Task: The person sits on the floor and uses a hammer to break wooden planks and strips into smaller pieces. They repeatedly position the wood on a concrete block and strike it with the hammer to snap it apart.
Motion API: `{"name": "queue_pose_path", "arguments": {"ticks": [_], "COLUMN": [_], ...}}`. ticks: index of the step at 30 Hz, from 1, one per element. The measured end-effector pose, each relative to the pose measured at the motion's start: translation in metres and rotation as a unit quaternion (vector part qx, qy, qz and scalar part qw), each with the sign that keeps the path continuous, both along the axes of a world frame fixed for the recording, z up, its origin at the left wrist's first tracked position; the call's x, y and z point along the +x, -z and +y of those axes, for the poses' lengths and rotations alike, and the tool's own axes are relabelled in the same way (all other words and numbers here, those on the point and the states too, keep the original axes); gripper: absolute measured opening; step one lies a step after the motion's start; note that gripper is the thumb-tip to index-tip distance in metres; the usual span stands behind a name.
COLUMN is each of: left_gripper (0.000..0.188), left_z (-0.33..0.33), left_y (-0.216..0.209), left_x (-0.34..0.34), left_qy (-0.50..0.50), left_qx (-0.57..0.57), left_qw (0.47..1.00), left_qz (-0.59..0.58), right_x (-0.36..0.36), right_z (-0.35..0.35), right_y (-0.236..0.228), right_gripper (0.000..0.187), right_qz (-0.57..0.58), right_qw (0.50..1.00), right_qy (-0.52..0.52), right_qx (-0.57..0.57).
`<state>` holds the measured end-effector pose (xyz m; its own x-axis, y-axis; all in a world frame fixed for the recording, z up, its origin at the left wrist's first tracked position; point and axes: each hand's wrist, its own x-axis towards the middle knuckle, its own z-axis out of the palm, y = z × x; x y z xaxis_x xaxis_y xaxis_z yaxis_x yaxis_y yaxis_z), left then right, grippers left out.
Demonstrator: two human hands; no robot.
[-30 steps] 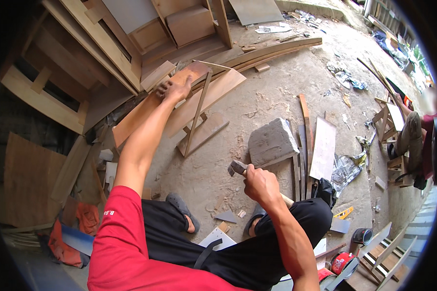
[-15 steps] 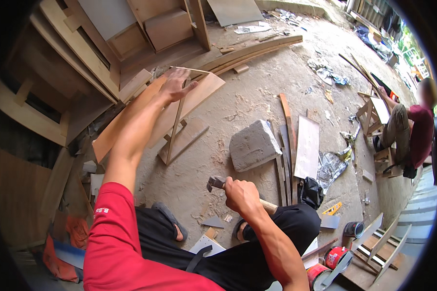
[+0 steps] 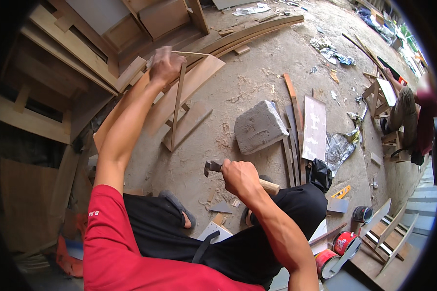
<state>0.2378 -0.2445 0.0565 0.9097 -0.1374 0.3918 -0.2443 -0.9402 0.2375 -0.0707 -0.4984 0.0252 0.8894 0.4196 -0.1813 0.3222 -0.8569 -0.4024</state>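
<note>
My left hand [image 3: 166,67] reaches far forward with its fingers curled over the upper end of a wooden frame [image 3: 192,87]. The frame has pale boards and thin strips and leans at a slant; my forearm covers part of it. My fingertips are slightly blurred. Above my knees, my right hand [image 3: 241,178] is closed round the handle of a claw hammer [image 3: 213,168]. The metal head points left, and the wooden handle end sticks out to the right. The hammer touches nothing else.
A grey concrete block [image 3: 260,127] sits ahead of the hammer. Long wood strips [image 3: 296,116] and a pale board [image 3: 313,127] lie right of it. Red cans [image 3: 347,242] stand lower right. Wooden cabinets [image 3: 73,43] fill the upper left. Another person [image 3: 412,111] sits far right.
My left hand has gone from lying spread over the frame's top to curling round its end. My right hand still holds the hammer in nearly the same pose. The whole view has shifted slightly.
</note>
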Motion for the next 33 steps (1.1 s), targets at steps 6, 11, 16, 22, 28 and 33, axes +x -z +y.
{"name": "queue_pose_path", "arguments": {"ticks": [6,11,16,22,28,33], "left_gripper": [0.070,0.027,0.038,0.083,0.093,0.074], "left_z": [0.032,0.018,0.050,0.075,0.089,0.099], "left_y": [0.012,-0.007,0.037,0.103,0.148,0.150], "left_x": [-0.057,-0.116,-0.140,-0.139,-0.145,-0.158], "left_qy": [0.112,0.292,0.125,-0.156,-0.135,-0.034], "left_qx": [0.166,0.121,0.178,0.133,0.194,0.144], "left_qw": [0.979,0.949,0.965,0.923,0.928,0.966], "left_qz": [0.043,0.013,0.143,0.326,0.288,0.213], "right_x": [-0.009,-0.009,-0.013,-0.017,-0.017,-0.009], "right_z": [0.006,-0.001,0.003,0.000,0.000,0.008], "right_y": [0.010,0.019,0.015,0.013,0.011,0.015], "right_gripper": [0.010,0.009,0.013,0.010,0.011,0.012], "right_qz": [0.005,0.002,0.016,0.025,0.044,0.041], "right_qw": [0.999,0.999,0.995,0.996,0.994,0.994], "right_qy": [-0.036,-0.048,-0.069,-0.073,-0.076,-0.080], "right_qx": [-0.004,-0.021,-0.066,-0.049,-0.064,-0.066]}}
